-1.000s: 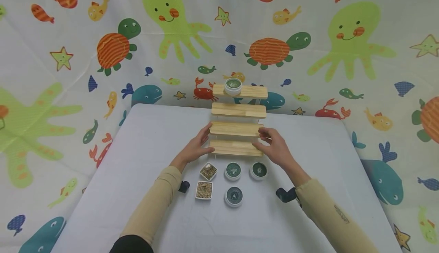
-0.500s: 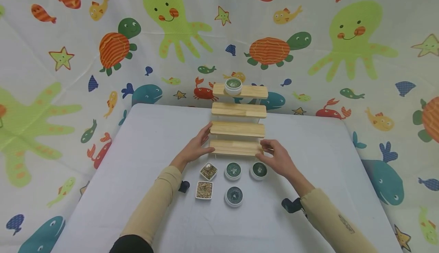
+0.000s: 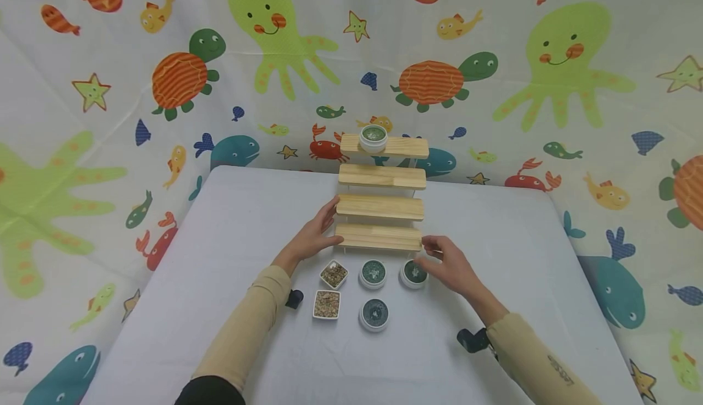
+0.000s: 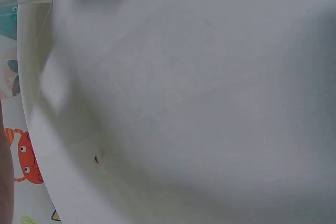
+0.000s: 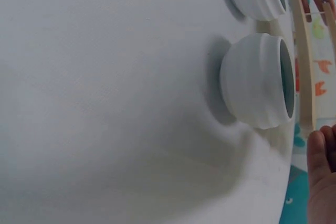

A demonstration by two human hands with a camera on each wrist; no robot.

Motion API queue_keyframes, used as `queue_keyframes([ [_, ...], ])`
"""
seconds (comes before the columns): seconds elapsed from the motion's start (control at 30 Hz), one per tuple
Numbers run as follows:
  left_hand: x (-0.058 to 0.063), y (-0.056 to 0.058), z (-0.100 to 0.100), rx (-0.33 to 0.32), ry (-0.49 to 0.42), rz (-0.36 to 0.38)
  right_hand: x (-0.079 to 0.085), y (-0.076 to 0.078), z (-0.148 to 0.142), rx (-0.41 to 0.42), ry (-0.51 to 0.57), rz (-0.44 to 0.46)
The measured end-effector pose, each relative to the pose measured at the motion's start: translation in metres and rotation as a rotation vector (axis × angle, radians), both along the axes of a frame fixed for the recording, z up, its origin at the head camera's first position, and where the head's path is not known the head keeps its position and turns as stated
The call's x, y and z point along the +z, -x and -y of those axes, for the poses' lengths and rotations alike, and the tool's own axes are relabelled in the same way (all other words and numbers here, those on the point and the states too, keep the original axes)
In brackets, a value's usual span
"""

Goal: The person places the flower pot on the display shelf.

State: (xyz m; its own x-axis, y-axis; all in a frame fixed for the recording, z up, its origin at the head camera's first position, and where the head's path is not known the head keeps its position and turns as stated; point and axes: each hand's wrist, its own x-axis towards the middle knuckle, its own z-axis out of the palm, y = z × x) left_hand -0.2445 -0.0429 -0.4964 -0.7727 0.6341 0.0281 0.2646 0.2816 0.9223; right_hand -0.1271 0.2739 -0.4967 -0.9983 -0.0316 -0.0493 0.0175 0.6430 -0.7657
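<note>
A wooden tiered display stand (image 3: 381,208) rises in steps at the table's far side. My left hand (image 3: 310,237) holds its left end, thumb at the lowest shelf and fingers up by the shelf above. On the top shelf sits a white pot (image 3: 373,143) with a green filling. My right hand (image 3: 450,263) hovers at the lowest shelf's right end, fingers loosely bent and nothing in them. Its thumb overlaps the edge of a round white pot (image 3: 412,275) with dark green contents. That ribbed pot (image 5: 249,82) stands upright in the right wrist view.
Two more round pots stand before the stand, one nearer the shelf (image 3: 373,275) and one closer to me (image 3: 375,315). Left of them are two square white dishes of gravel-like bits, one turned diagonally (image 3: 334,275) and one straight (image 3: 326,305). A sea-animal curtain (image 3: 417,21) hangs behind the table.
My right hand has come off the stand's right end and moved down and right, toward the rightmost round pot. The left hand, stand and pots have stayed put.
</note>
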Motion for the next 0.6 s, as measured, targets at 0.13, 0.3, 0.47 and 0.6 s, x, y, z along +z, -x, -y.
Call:
queue_keyframes([
  [0.13,0.0,0.0,0.0,-0.001,0.0,-0.002,-0.004,-0.002,-0.001,0.004,-0.01,0.002],
  [0.3,0.001,-0.001,0.0,0.001,0.012,-0.009,-0.009,-0.005,-0.003,0.003,-0.016,0.015],
  [0.47,0.001,-0.001,0.0,0.004,0.013,-0.007,-0.013,-0.008,-0.003,0.012,-0.025,0.039],
  [0.6,0.001,0.0,0.0,0.003,0.007,-0.003,-0.017,-0.01,-0.003,0.02,-0.034,0.06],
])
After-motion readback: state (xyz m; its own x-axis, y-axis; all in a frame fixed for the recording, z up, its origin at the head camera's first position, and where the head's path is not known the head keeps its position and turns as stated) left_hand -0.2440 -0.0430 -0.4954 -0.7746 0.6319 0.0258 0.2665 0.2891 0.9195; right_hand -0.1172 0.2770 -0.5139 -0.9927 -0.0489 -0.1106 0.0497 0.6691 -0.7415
